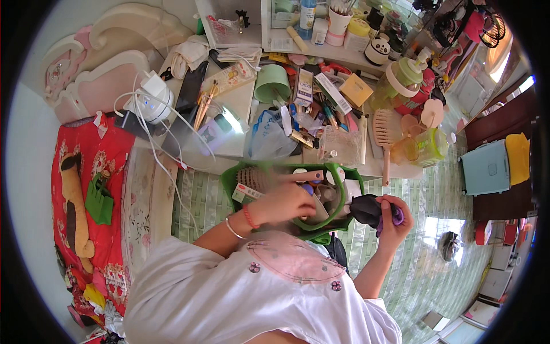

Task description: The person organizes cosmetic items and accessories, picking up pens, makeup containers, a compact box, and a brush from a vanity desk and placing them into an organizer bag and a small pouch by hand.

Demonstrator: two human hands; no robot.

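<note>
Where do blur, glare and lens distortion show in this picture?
In the head view, the left hand looks softened, likely by motion; the right hand, holding a black item, looks sharper; in the same view, white glare covers part of the green floor, and fisheye darkening rounds off the corners.

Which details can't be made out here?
Head view: whether the left hand grips anything; motion blur smears it.
Head view: the bottom of the open green bag; its upper contents cover it.
Head view: the full shape of the soft black-and-purple item; the right hand hides part.
Head view: the red floral bedding's near end; the dark fisheye rim cuts it off.
</note>
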